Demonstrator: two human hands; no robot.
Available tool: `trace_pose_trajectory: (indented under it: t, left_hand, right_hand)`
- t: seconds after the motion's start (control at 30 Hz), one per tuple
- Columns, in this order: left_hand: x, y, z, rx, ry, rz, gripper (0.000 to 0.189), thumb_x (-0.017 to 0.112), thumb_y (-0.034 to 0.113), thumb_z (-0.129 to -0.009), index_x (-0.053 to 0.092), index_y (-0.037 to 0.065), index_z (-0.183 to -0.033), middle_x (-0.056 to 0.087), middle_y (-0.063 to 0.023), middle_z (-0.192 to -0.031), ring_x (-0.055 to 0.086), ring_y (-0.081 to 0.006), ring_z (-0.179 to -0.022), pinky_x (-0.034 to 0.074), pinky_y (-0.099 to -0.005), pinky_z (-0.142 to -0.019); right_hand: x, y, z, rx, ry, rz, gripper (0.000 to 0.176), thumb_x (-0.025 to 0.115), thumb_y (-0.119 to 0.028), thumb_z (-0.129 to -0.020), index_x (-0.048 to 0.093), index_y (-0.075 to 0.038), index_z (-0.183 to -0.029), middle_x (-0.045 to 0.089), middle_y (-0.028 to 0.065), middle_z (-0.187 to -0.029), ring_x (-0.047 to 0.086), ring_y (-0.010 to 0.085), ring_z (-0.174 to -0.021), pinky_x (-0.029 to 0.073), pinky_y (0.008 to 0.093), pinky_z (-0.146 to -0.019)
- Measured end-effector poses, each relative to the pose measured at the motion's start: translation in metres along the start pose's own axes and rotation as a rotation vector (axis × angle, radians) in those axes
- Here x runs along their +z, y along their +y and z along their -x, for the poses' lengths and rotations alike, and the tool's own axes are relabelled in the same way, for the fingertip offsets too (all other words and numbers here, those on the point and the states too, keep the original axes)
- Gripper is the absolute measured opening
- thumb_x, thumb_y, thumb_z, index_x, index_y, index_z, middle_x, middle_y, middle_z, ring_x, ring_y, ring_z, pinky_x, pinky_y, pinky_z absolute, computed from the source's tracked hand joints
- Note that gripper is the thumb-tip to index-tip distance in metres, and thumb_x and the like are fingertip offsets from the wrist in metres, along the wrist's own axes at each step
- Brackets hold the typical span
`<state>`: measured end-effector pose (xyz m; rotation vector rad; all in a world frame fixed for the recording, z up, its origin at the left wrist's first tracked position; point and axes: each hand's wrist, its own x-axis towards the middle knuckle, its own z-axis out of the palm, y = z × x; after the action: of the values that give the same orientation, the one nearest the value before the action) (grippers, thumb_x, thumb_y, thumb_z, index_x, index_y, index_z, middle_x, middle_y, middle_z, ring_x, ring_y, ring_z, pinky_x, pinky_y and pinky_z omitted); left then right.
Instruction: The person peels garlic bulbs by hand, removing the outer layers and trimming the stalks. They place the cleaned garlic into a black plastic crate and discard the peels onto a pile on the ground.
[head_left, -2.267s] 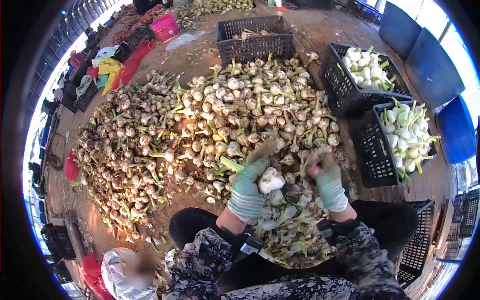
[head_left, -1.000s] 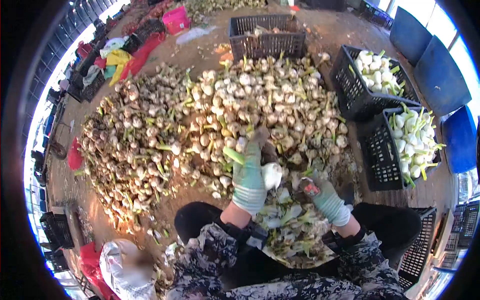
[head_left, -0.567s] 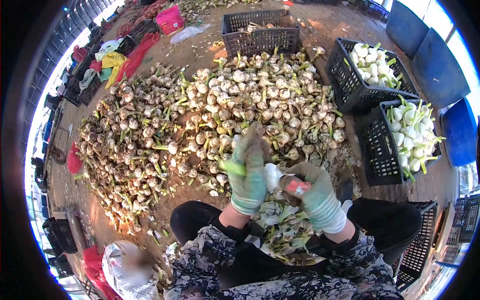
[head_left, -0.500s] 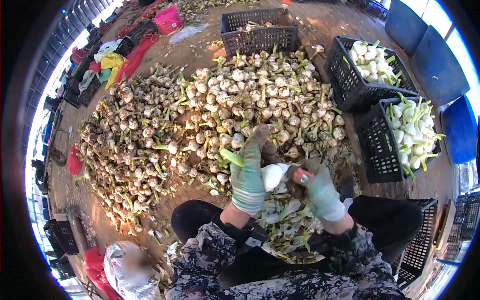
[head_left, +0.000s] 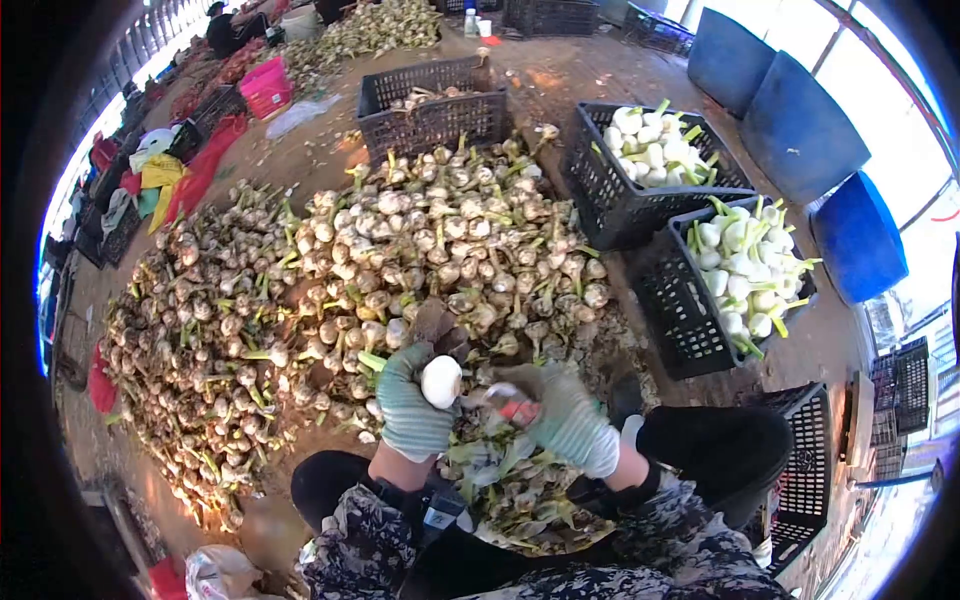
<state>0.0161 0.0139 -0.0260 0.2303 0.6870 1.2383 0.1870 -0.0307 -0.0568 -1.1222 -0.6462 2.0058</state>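
Observation:
My left hand (head_left: 408,405), in a green-and-white striped glove with soiled fingers, is closed around a peeled white garlic bulb (head_left: 441,381). The bulb's green stem (head_left: 372,361) sticks out on the far side of the hand. Just right of the bulb, my right hand (head_left: 568,412), gloved the same way, grips a small red tool (head_left: 517,408) whose working end is unclear. Below both hands, a heap of peeled garlic skins (head_left: 525,490) lies between my legs. Unpeeled garlic (head_left: 400,245) is piled broadly in front of me.
Two black crates of clean white garlic, one farther off (head_left: 600,205) and one nearer (head_left: 685,325), stand at the right. Another black crate (head_left: 432,125) sits behind the pile. Blue panels (head_left: 803,125) line the right side. A pink bucket (head_left: 265,88) stands far left.
The view has swung right, so the scene sits farther left. My right hand has drawn away from the bulb, and the white skin stretched between them no longer shows.

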Motion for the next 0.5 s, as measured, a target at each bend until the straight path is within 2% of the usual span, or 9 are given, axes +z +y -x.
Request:
trace_pose_trajectory:
  t: [0.07,0.1,0.2,0.23,0.27,0.3,0.4,0.47,0.5]
  left_hand:
    - [0.004,-0.006,0.005,0.014,-0.154,-0.065,0.038,0.041,0.007,-0.08,0.05,0.003,-0.117,0.058,-0.0073,-0.103,0.057,-0.0179,-0.09,0.047,-0.0279,-0.081]
    - [0.005,-0.011,0.007,-0.008,-0.02,-0.153,0.04,0.039,0.006,-0.08,0.049,0.004,-0.119,0.056,-0.0064,-0.108,0.055,-0.0153,-0.092,0.045,-0.0267,-0.082]
    - [0.001,-0.028,0.002,0.084,0.02,-0.406,0.042,0.049,0.028,-0.087,0.046,0.005,-0.122,0.055,-0.005,-0.112,0.053,-0.0135,-0.096,0.044,-0.0251,-0.084]
    - [0.006,-0.027,0.005,0.001,0.001,-0.351,0.047,0.05,0.034,-0.087,0.045,0.005,-0.123,0.054,-0.0049,-0.114,0.052,-0.0138,-0.1,0.043,-0.0248,-0.086]
    - [0.011,-0.018,0.007,-0.147,0.046,-0.442,0.041,0.045,0.022,-0.091,0.039,0.002,-0.126,0.049,-0.0087,-0.12,0.05,-0.0162,-0.104,0.041,-0.0263,-0.09]
    - [0.005,-0.016,0.002,-0.145,0.075,-0.441,0.041,0.045,0.022,-0.091,0.039,0.002,-0.126,0.049,-0.0087,-0.12,0.05,-0.0162,-0.104,0.041,-0.0263,-0.09]
    - [-0.024,-0.013,-0.021,0.253,0.109,-0.458,0.039,0.055,0.024,-0.081,0.05,0.005,-0.115,0.054,0.0,-0.096,0.049,-0.0106,-0.083,0.037,-0.0274,-0.079]
    - [0.003,0.008,-0.003,0.179,0.29,-0.356,0.042,0.049,0.016,-0.087,0.041,0.0,-0.125,0.049,-0.0056,-0.119,0.046,-0.015,-0.105,0.037,-0.0238,-0.088]
    - [-0.004,0.009,-0.008,0.213,0.27,-0.257,0.04,0.054,0.021,-0.084,0.049,0.003,-0.12,0.053,-0.0024,-0.112,0.047,-0.0114,-0.101,0.036,-0.0211,-0.083]
  right_hand:
    - [0.037,-0.004,0.014,-0.619,-0.012,0.493,0.069,0.064,-0.01,-0.072,0.03,0.003,-0.131,0.04,0.0164,-0.131,0.042,0.0219,-0.118,0.035,0.0296,-0.097]
    - [0.036,0.002,0.007,-0.704,-0.028,0.705,0.081,0.068,-0.02,-0.074,0.019,0.001,-0.135,0.027,0.0142,-0.139,0.039,0.0197,-0.119,0.035,0.0306,-0.096]
    - [0.039,0.013,0.002,-0.624,0.0,0.408,0.079,0.069,-0.023,-0.073,0.025,0.003,-0.133,0.036,0.0135,-0.134,0.041,0.0208,-0.117,0.033,0.0303,-0.098]
    - [0.029,0.007,0.002,-0.502,0.088,0.631,0.075,0.071,-0.019,-0.071,0.031,0.003,-0.13,0.047,0.0123,-0.123,0.048,0.019,-0.109,0.038,0.0287,-0.093]
    - [0.022,0.001,0.005,-0.341,0.036,0.097,0.063,0.07,-0.012,-0.069,0.041,0.003,-0.123,0.055,0.0112,-0.11,0.055,0.0159,-0.096,0.045,0.0258,-0.084]
    - [-0.016,0.0,-0.007,-0.193,0.14,0.055,0.056,0.065,-0.007,-0.074,0.04,-0.003,-0.124,0.055,0.0115,-0.11,0.056,0.018,-0.096,0.049,0.0248,-0.08]
    - [-0.069,-0.065,0.011,-0.774,0.049,-0.524,0.046,0.062,-0.017,-0.079,0.044,-0.003,-0.119,0.055,0.0063,-0.102,0.056,0.0171,-0.087,0.05,0.0281,-0.075]
    - [-0.079,-0.07,0.021,-1.004,0.225,-0.607,0.044,0.062,-0.02,-0.079,0.045,-0.006,-0.117,0.055,0.0048,-0.104,0.055,0.0149,-0.091,0.047,0.0296,-0.081]
    - [-0.109,-0.06,0.003,-0.924,0.243,-0.506,0.043,0.062,-0.023,-0.079,0.046,-0.007,-0.116,0.055,0.0055,-0.106,0.055,0.0158,-0.093,0.046,0.031,-0.084]
